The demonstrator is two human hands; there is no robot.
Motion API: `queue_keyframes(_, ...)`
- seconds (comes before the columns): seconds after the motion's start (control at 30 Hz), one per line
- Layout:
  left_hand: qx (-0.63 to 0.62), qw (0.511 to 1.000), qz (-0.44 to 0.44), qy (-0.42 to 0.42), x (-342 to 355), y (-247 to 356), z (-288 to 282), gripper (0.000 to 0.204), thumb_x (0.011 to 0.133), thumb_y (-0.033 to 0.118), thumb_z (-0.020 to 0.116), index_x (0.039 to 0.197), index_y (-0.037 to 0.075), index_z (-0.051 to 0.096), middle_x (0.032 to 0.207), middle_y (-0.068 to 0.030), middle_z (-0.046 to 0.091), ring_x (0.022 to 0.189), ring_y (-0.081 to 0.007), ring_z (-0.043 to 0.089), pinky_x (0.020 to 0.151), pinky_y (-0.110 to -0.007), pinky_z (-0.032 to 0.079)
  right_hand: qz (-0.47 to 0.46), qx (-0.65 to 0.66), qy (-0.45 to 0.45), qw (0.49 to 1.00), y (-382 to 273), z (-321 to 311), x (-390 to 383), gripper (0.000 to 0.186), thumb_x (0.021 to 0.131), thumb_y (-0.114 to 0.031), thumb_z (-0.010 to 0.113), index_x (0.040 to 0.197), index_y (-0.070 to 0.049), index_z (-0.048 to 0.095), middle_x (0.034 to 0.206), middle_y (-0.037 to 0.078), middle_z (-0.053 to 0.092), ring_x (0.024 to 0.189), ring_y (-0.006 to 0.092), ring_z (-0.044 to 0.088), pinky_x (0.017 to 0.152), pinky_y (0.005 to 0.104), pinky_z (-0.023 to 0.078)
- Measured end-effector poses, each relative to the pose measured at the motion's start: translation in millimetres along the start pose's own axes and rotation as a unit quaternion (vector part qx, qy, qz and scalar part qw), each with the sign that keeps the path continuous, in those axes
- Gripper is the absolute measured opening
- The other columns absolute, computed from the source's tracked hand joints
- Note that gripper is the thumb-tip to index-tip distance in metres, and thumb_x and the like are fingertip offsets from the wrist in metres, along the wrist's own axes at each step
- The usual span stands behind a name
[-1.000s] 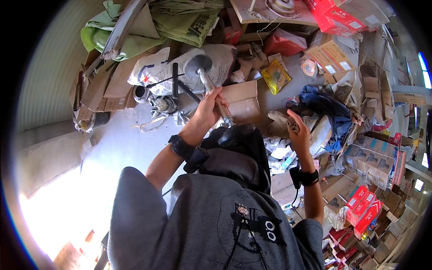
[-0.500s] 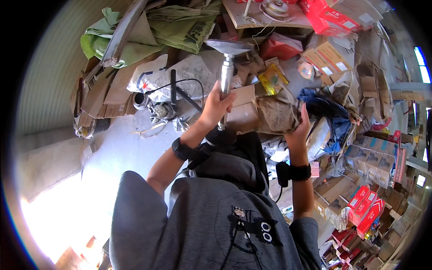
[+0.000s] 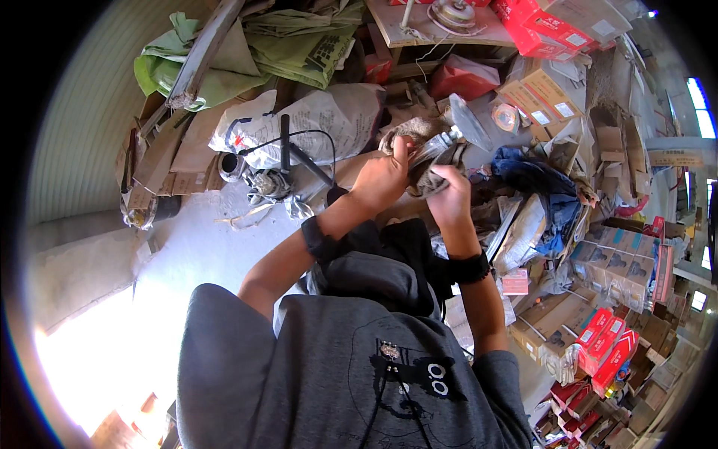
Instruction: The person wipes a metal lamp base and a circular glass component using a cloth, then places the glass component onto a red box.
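Observation:
My left hand [image 3: 380, 178] is closed around the lower part of a silver metal post [image 3: 437, 147], which tilts up to the right and ends in a wide round plate [image 3: 470, 126]. A crumpled brown cloth [image 3: 428, 183] is wrapped about the post, with one fold showing above my left fingers. On the right side of the post, my right hand [image 3: 451, 200] grips the cloth against it. The post's lower end is hidden behind my left hand and the cloth.
A white sack [image 3: 329, 123] lies ahead on the left, behind black bars [image 3: 286, 146] and a small metal part [image 3: 269, 183]. To the right are a tape roll [image 3: 505, 117], dark blue fabric [image 3: 557, 194] and cardboard boxes [image 3: 540, 93]. A wooden table [image 3: 419, 31] stands at the back.
The post has swung from upright to a rightward tilt. My right hand has moved left with the cloth and brought it around the post, close to my left hand.

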State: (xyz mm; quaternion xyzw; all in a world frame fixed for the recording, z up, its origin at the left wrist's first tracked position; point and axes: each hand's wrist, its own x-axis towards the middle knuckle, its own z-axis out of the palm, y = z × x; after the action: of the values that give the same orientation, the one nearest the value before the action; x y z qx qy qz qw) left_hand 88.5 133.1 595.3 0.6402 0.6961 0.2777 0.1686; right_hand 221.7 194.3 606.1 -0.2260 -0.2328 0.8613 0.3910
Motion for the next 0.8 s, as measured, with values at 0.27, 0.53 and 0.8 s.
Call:
queue_keyframes(0.27, -0.205, 0.979, 0.008, -0.008, -2, -7, 4, 0.054, 0.072, 0.008, 0.063, 0.111, 0.001, 0.027, 0.078, -0.0171, 0.059, 0.067, -0.0273, 0.061, 0.058, -0.036, 0.047, 0.016, -0.019, 0.078, 0.997, -1, 3, 5, 0.045, 0.062, 0.007, 0.053, 0.106, -0.001, 0.049, 0.094, 0.008, 0.057, 0.086, 0.0196, 0.057, 0.077, 0.0296, 0.046)
queue_keyframes(0.53, -0.359, 0.888, 0.003, -0.288, 6, -35, -19, 0.026, 0.076, 0.012, 0.065, 0.095, -0.001, 0.052, 0.089, -0.0053, 0.059, 0.087, -0.0122, 0.054, 0.08, -0.027, 0.042, 0.015, -0.039, 0.032, 0.999, -12, 1, 1, 0.046, 0.06, 0.01, 0.052, 0.104, -0.001, 0.049, 0.088, 0.008, 0.056, 0.085, 0.0209, 0.058, 0.076, 0.0311, 0.048)
queue_keyframes(0.8, -0.267, 0.934, -0.063, -0.228, 6, -23, -23, 0.029, 0.066, 0.015, 0.074, 0.086, 0.001, 0.06, 0.076, -0.0055, 0.063, 0.073, -0.0125, 0.06, 0.067, -0.026, 0.047, 0.01, -0.01, 0.099, 0.995, -8, -9, 3, 0.045, 0.065, 0.01, 0.053, 0.107, -0.005, 0.047, 0.092, 0.005, 0.053, 0.084, 0.0175, 0.054, 0.078, 0.0294, 0.046)
